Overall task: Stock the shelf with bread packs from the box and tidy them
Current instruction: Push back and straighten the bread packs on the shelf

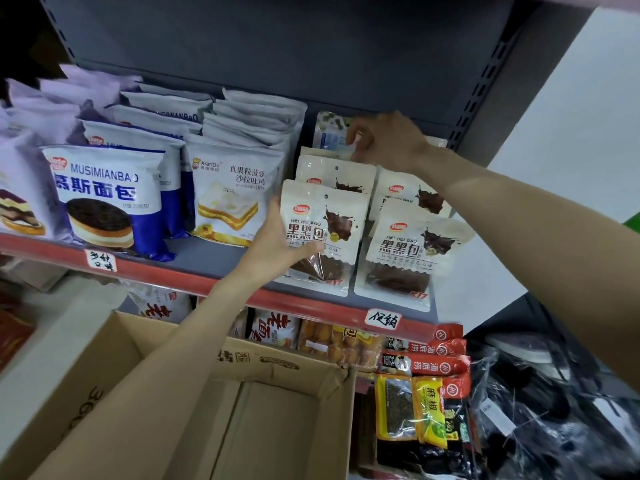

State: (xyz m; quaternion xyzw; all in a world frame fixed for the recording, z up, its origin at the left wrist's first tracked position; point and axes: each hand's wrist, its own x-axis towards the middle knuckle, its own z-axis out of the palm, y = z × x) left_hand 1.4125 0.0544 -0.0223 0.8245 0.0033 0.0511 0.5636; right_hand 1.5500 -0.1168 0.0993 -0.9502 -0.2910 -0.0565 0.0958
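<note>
**Two hands on chocolate bread packs at a shop shelf**

Seen from above and close to a grey metal shelf with a red front strip [214, 282], crossing the middle of the frame.

Left hand [277, 237], centre of the frame: fingers curled round the left edge of a white plastic pack of dark chocolate bread [323, 233], thumb pressed across its printed front. Pack held upright, lower edge at the shelf's front lip. Just right of it, a second matching white chocolate-bread pack [405, 258], standing free of either hand. Behind these two, more of the same packs in two rows [346, 174].

Right hand [384, 140], upper centre-right: reaching to the back of the shelf, back of the hand toward the camera, fingers bent down, fingertips pinching the top of a pale pack with a blue and green print [329, 133] at the rear of the row. Exact grip partly hidden by the hand itself.

Left of the chocolate packs: upright white packs showing a slice of layered toast [228, 199], then blue-and-white mousse bread packs with a round dark cake pictured [104, 199], then pale purple packs [31, 140] at the far left edge.

Bottom of the frame: an open brown cardboard box [221, 410], flaps up, bare cardboard floor showing, under the left forearm. On the lower shelf behind it, orange-printed snack bags [273, 330]. Lower right: red sachets [429, 355] and yellow and black seasoning packets [415, 410].
</note>
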